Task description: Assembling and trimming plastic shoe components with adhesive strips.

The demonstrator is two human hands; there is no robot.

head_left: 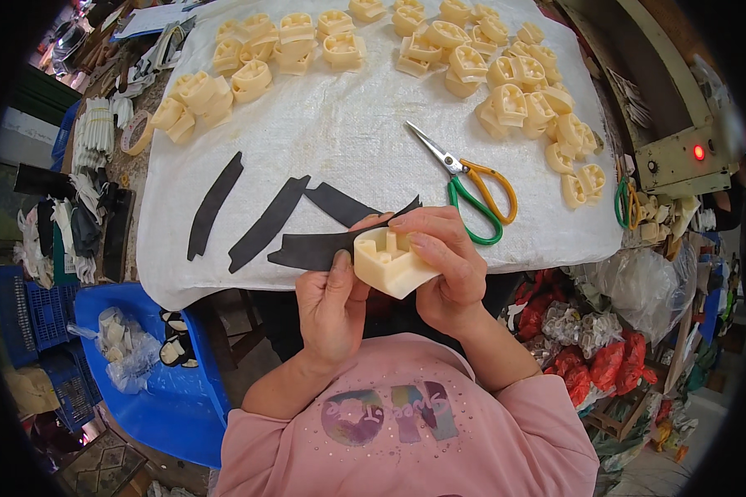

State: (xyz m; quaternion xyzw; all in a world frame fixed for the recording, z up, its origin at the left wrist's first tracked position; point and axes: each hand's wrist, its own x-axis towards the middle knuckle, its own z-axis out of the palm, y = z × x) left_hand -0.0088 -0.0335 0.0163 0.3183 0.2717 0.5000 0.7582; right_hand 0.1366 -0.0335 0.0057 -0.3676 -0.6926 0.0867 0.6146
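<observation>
Close in front of me, at the near edge of the table, I hold a cream plastic shoe heel [387, 272], hollow side up. A black strip [302, 251] lies along its far side and sticks out to the left. My left hand [333, 308] is closed, its thumb pinching the strip at the heel's left corner. My right hand [449, 269] grips the heel from the right, fingers over the rim; some fingertips are hidden behind it. Loose black strips [215, 207] lie to the left on the white sheet [331, 124]. Scissors [452, 163] with green and orange handles lie beyond my right hand.
Several cream heels [510, 106] are piled along the far and right sides. A blue plastic chair [157, 418] stands at lower left. To the right are a metal box [680, 163] with a red light, another pair of scissors [622, 203] and red bags [609, 363].
</observation>
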